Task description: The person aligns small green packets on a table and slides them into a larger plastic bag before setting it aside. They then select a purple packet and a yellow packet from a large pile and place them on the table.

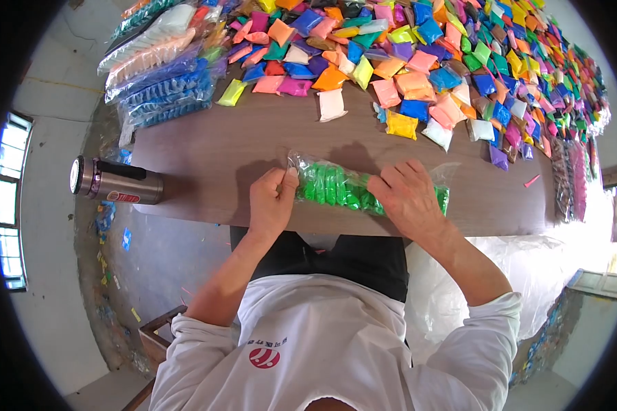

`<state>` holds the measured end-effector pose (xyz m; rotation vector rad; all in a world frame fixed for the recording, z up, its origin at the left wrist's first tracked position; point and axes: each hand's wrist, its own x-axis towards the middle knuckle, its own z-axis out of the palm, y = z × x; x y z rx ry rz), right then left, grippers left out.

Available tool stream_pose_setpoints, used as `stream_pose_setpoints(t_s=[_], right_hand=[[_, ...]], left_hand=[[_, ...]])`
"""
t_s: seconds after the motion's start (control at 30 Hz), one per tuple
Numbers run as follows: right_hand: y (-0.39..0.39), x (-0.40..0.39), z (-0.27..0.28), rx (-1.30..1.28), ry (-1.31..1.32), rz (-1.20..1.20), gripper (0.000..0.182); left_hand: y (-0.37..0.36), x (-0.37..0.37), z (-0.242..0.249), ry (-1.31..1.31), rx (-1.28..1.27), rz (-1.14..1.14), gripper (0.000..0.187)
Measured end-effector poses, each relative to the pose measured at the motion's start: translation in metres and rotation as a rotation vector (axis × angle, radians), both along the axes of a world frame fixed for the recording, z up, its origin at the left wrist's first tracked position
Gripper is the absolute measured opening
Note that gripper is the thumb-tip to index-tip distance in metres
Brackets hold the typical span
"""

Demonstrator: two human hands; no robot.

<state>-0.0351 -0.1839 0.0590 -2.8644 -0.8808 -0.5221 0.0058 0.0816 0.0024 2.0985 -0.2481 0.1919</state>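
Observation:
A clear plastic bag (332,185) with a row of green packets lies near the table's front edge. My left hand (274,196) pinches the bag's left end between thumb and fingers. Over the bag's right part, my right hand (406,196) has its fingers bent down onto the plastic, covering some of the green packets. Its fingertips are partly hidden. Above the bag, a pale pink packet (332,105) and a yellow packet (401,125) rest at the near edge of a large heap of coloured packets (418,61).
A steel flask (116,181) lies on its side at the left of the brown table (206,161). Filled bags of blue packets (164,96) are stacked at the back left. Clear plastic sheeting (487,281) hangs below the table at the right.

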Motion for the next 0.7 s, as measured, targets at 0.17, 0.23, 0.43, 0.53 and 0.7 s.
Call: stream_pose_setpoints(t_s=[0.17, 0.23, 0.43, 0.53, 0.7], right_hand=[[0.000, -0.009, -0.009, 0.080, -0.104, -0.054, 0.009], [-0.002, -0.012, -0.006, 0.114, -0.148, -0.069, 0.008], [-0.024, -0.025, 0.003, 0.277, -0.082, -0.243, 0.015], [-0.046, -0.035, 0.002, 0.419, -0.051, -0.395, 0.020], [-0.066, -0.043, -0.009, 0.735, 0.022, -0.691, 0.018]], left_hand=[[-0.006, -0.002, -0.003, -0.078, 0.094, 0.021, 0.028], [-0.007, -0.001, -0.007, -0.126, 0.118, 0.022, 0.028], [-0.007, -0.003, -0.013, -0.157, 0.040, 0.015, 0.027], [-0.008, -0.003, -0.014, -0.161, 0.037, 0.029, 0.027], [-0.006, -0.003, -0.014, -0.145, 0.027, 0.007, 0.026]])
